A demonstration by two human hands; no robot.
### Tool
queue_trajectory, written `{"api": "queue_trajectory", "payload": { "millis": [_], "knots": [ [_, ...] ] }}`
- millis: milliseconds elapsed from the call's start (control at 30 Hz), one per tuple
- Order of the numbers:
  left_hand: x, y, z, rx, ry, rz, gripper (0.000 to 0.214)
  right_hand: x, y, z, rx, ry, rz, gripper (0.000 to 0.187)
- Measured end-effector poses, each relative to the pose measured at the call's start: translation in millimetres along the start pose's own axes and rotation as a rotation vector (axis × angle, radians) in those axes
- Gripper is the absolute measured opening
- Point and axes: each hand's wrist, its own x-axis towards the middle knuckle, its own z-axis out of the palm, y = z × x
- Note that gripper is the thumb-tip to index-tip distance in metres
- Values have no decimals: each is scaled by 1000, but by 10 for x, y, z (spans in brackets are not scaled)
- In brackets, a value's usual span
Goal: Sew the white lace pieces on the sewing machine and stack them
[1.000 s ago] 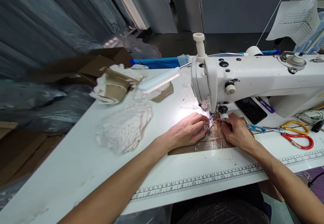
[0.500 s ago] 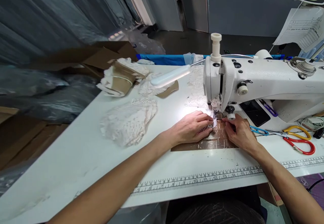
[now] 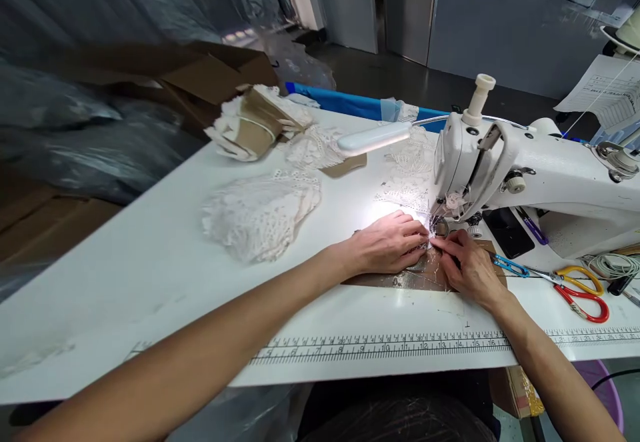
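Note:
My left hand (image 3: 393,242) lies just left of the needle, its fingers bunched over a small piece of white lace (image 3: 428,245), pinning it down. Most of that lace is hidden under the fingers. My right hand (image 3: 470,265) reaches in from the other side, index finger and thumb curled together, fingertips at the lace's edge. Both hands rest over a shiny brown plate (image 3: 420,281) beneath the head of a white sewing machine (image 3: 453,162). The needle area is brightly lit and small in view.
Lace pieces (image 3: 263,212) lie to the left, with a banded lace bundle (image 3: 257,125) behind. A white lamp (image 3: 375,137) reaches over the table. On the right are blue-handled snips (image 3: 510,265), red and yellow scissors (image 3: 583,295) and a black phone (image 3: 509,232). A printed ruler (image 3: 385,349) edges the front.
The camera view has turned and tilted, so the machine appears slanted. My right fingertips have moved left to the lace beside the needle; my left hand stays on the lace.

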Motion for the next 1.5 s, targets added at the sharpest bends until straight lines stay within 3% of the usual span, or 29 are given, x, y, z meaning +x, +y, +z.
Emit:
{"api": "queue_trajectory", "payload": {
  "millis": [333, 467, 633, 733, 900, 1067, 1200, 1300, 1367, 1500],
  "knots": [
    [-13, 13, 6, 31, -35, -19, 35, 16, -88, 10, -162, -5, -17, 40],
    [-5, 8, -6, 6, -43, -16, 30, 3, -31, 5, -24, 42, 11, 38],
    [17, 16, -95, -56, -27, -65, 21, 36, 55, -43, 237, 192, 119, 34],
    [10, 13, -138, -165, -116, -43, 18, 57, 108, -153, 236, 222, 95, 32],
    [-29, -67, -112, -241, -189, -71, 34, -163, 354, -496, 68, 115, 39, 30],
    [-35, -96, -38, -339, -95, -67, 38, -586, 611, -570, -201, 103, 62, 36],
    [9, -23, 75, -404, 114, -287, 16, -667, 623, -441, -297, 233, -5, 39],
    [49, 8, 130, -488, 167, -531, 16, -585, 494, -396, -133, 332, -51, 33],
    [63, -5, 135, -601, 144, -590, 19, -520, 361, -371, 54, 323, -71, 27],
    [47, -71, 105, -841, 71, -568, 24, -397, 109, -256, 330, 85, 18, 20]
  ]
}}
